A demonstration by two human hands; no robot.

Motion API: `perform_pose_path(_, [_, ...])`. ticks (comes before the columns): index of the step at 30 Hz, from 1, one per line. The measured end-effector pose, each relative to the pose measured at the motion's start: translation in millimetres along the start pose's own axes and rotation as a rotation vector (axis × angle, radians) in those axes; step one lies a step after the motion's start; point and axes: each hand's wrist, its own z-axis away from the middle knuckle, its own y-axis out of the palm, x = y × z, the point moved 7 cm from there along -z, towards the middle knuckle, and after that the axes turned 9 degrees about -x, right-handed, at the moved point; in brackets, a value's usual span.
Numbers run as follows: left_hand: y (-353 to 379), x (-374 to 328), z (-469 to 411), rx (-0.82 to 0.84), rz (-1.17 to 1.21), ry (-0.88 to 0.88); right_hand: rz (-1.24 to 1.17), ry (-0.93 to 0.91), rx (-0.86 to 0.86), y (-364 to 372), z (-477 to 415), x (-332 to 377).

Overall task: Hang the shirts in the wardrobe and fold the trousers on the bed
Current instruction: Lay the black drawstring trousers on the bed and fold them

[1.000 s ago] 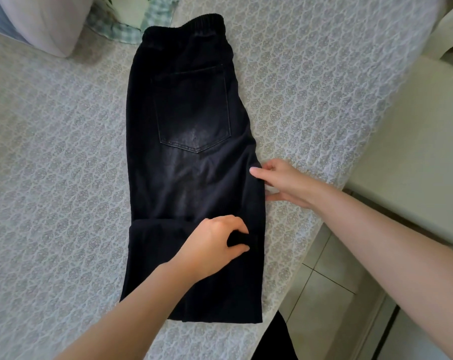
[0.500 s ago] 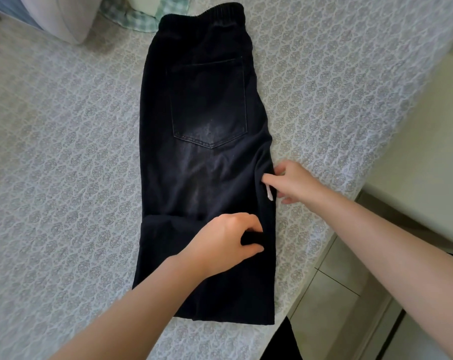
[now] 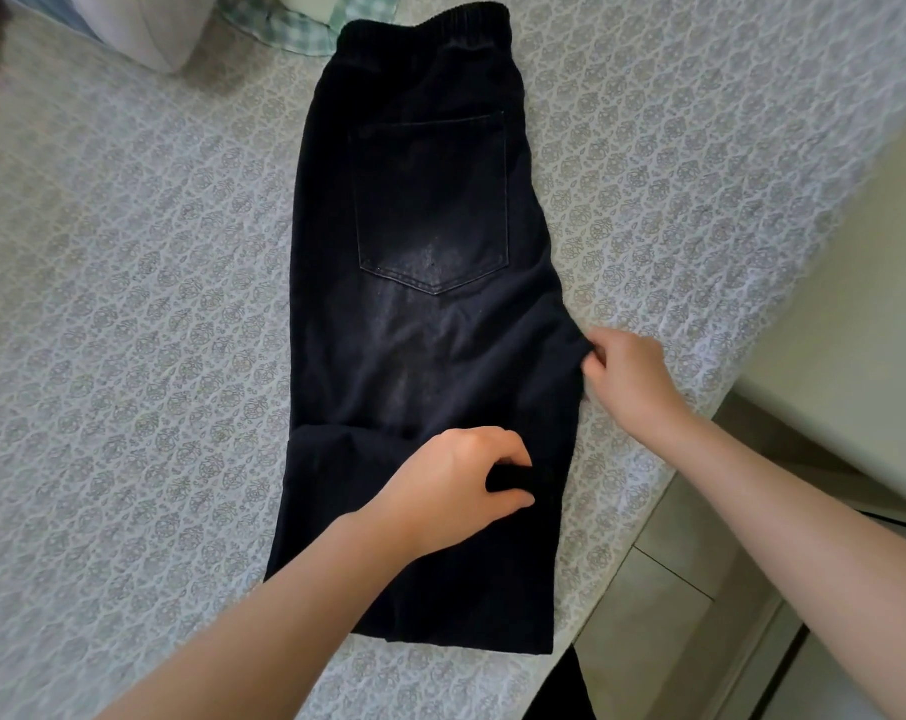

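Observation:
Black trousers (image 3: 419, 324) lie flat on the patterned bedspread (image 3: 128, 330), waistband far from me, back pocket up, the legs folded back over the lower part. My left hand (image 3: 456, 485) pinches a fold of the cloth near the right side of the lower half. At the trousers' right edge, by the crotch seam, my right hand (image 3: 627, 376) grips the fabric with curled fingers.
A white pillow (image 3: 139, 28) and a green checked cloth (image 3: 295, 28) lie at the far end of the bed. The bed's right edge runs diagonally; beyond it are a pale cabinet surface (image 3: 845, 283) and tiled floor (image 3: 664, 605).
My right hand went from flat fingers beside the trousers to curled fingers gripping their right edge. My left hand kept its pinch. The view shifted slightly.

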Motion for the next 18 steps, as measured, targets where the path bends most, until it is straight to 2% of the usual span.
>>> perform_pose_path(3, [-5.2,-4.0,5.2,-0.008,-0.004,0.036,-0.013,-0.073,-0.053,-7.2,6.3,12.5])
perform_pose_path(5, [-10.8,-4.8,8.7,-0.023,0.012,0.048,0.03,-0.216,-0.074,-9.5,10.9,33.2])
perform_pose_path(8, [-21.4,-2.6,13.3,-0.064,0.065,0.015,0.224,-0.452,-0.088,-7.2,14.3,68.7])
perform_pose_path(11, [-29.5,-2.1,11.6,-0.112,0.08,0.001,0.339,-0.574,0.007,14.6,5.2,99.1])
perform_pose_path(14, [-32.3,1.5,1.2,-0.154,0.096,-0.015,0.292,-0.456,0.216,40.7,-13.2,106.0])
perform_pose_path(18, [-25.8,14.9,-28.0,-0.232,0.116,-0.062,-0.136,-0.051,0.37,43.4,-36.3,89.9])
